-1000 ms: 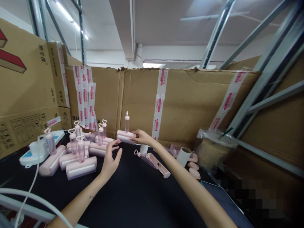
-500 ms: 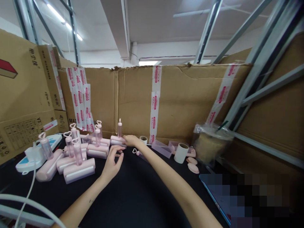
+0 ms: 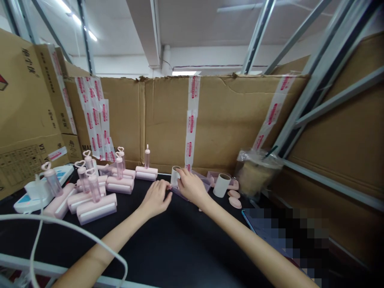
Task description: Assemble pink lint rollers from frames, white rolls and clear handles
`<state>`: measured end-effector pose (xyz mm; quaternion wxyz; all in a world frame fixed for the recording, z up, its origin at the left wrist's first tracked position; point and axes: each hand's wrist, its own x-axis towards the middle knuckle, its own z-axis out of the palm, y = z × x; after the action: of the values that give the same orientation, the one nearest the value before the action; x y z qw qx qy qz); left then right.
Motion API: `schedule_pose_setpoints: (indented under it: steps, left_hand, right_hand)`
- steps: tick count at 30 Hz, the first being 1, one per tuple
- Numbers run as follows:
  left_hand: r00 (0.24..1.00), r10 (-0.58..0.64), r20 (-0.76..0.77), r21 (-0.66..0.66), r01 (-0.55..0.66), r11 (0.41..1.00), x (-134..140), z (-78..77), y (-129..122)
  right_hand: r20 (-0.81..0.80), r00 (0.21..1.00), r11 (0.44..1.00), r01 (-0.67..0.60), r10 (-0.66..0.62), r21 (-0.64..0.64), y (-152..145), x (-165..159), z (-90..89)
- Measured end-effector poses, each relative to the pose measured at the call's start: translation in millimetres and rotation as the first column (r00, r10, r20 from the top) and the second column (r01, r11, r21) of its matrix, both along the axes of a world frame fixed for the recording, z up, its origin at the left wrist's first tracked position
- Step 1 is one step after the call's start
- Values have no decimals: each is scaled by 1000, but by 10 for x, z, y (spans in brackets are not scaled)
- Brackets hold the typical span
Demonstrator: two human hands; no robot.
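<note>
My right hand (image 3: 193,187) reaches across to a small white tube (image 3: 175,177), its fingertips bent over the tube's right rim. Its thumb is hidden. Beneath that hand lies a translucent purple part (image 3: 181,195), partly covered. My left hand (image 3: 156,198) hovers just left of it, fingers curved and thumb apart, with nothing visible in it; whether its fingertips touch the purple part I cannot tell. Left of the hands, a pink lint roller (image 3: 146,173) with an upright clear handle stands at the back, near several similar lint rollers (image 3: 96,209).
A second white tube (image 3: 222,186), purple trays (image 3: 202,181) and pink oval discs (image 3: 235,202) lie to the right. Beyond are a bagged drink cup (image 3: 256,176) and a blurred-out device (image 3: 270,232). A power strip (image 3: 24,203) and white cable (image 3: 90,236) occupy the left. Cardboard (image 3: 222,120) walls the back.
My right hand has left the pink lint roller at the back and moved right to the small white tube. My left hand has shifted right too. The view has turned slightly.
</note>
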<state>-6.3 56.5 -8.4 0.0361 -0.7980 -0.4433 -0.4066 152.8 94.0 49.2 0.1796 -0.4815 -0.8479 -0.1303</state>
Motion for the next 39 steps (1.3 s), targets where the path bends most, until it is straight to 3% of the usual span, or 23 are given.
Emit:
schedule_pose_setpoints:
  steps: [7,11,15,18,20,26,29,34,39]
  left_hand:
    - [950,-69,-304,-96,42,995,243,-102,363]
    - [916,-71,-394,-145,15,989,227,-146,388]
    - [902,-62,-428,-210,-32,977,153,-119,291]
    - [920,-49,-390,-237,-49,970,38,-67,129]
    - [943,-30,-333,-243,-55,968,-51,-19,-14]
    - [990,2,-140,-275,-40,961,-144,127,-378]
    - [995,-17,-95,-282,-10,959,-100,188,-442]
    - [999,-16,-47,-265,3,964,-97,244,-428]
    - [998,-33,-45,-219,23,975,-153,230,-402]
  right_hand:
    - [73,981,965,189,-178,-185,-271,482,-369]
    - [30,973,926,228,-230,-302,-276,571,-498]
    - [-120,961,897,183,-250,-403,-232,649,-524]
    - [-315,921,889,67,-230,-453,-175,732,-452]
    - [-465,866,872,-75,-183,-483,-146,778,-370]
    - [-807,585,710,-536,-78,-457,-296,679,-223]
    - [-864,492,618,-648,-107,-446,-440,575,-248]
    - [-925,273,426,-828,-264,-366,-519,536,-277]
    - [-937,248,421,-843,-246,-334,-456,573,-312]
